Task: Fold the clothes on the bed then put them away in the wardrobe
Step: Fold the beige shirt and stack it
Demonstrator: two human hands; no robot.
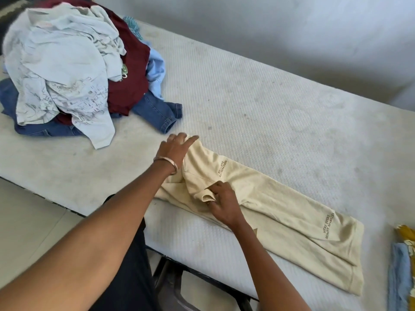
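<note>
Garment: a cream cotton T-shirt with small brown printed lettering is lying lengthwise on the near part of the bed, folded into a long narrow strip, its hem end pointing right and its shoulder end pointing toward the pile.
Left hand: the left hand is reaching over the strip's far left end, fingers fairly straight and spread, lying on the cloth; a thin metal bangle is sitting on its wrist. It is pressing rather than gripping.
Right hand: the right hand is resting on the middle of the strip, fingers curled and pinching the open cuff of the shirt's sleeve, which is lying across the body of the shirt.
Bed: a white textured mattress on a dark frame is carrying everything.
Pile: a heap of unfolded clothes is sitting at the far left, well apart from the shirt: a pale blue-white printed shirt on top, maroon fabric under it, blue denim jeans at the bottom, light blue cloth behind.
Right edge: folded light blue and mustard-yellow cloths are lying just beside the shirt's hem end, partly cut off.
</note>
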